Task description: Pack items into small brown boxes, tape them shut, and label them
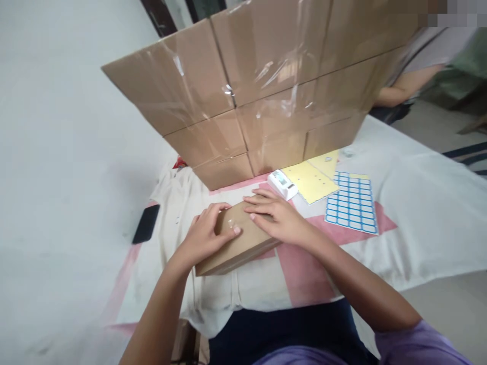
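A closed brown cardboard box [236, 243] lies on the cloth in front of me, set at a slant, with a bit of clear tape on its top. My left hand [207, 233] grips its left part, the thumb on top and the fingers over the far edge. Flat across the right part of the top rests my right hand [277, 215], its fingers stretched out. Just beyond the right fingers is a small white device [282, 184] with a screen. Beside that lie yellow sheets [310, 181] and a sheet of blue-bordered labels [352, 203].
A tall taped cardboard panel [274, 91] stands behind the box. On the left edge of the pink and white tablecloth [243, 294] lies a black phone [146, 224], near the white wall [68, 152]. Another person's arm [413, 86] shows at the upper right.
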`<state>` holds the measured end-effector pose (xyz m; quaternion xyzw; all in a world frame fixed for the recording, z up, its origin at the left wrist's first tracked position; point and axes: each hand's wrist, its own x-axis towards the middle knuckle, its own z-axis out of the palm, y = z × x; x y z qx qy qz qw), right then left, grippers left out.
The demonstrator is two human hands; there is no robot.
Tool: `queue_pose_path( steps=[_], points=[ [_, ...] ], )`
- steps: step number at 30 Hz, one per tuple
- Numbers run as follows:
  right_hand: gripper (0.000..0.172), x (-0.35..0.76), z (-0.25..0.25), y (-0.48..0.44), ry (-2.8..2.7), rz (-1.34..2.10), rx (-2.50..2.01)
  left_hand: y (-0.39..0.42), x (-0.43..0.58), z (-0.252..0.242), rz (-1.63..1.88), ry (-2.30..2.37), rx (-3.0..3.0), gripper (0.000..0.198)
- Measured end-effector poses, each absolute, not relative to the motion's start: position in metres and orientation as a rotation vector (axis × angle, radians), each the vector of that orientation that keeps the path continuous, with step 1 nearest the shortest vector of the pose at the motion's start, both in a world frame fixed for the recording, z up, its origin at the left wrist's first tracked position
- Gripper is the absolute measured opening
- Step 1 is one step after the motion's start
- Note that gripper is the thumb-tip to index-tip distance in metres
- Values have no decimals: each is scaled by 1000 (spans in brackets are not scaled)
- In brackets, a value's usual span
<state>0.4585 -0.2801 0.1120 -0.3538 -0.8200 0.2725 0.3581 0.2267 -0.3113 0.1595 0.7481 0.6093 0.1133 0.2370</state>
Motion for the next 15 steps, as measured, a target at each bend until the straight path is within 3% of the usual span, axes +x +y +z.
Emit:
queue_pose_path(
  steps=[7, 12, 15],
  points=[
    [32, 520, 114, -272, -1877, 785, -970, -305, 222, 144, 254, 1750, 2062, 52],
    [33, 679, 71, -221, -1692, 280, -1778, -306, 219, 150, 435, 1803, 2038, 60],
    [32, 733, 39, -194, -1718, 305, -2087, -319, 229, 163, 620, 1854, 2158, 56]
  ],
)
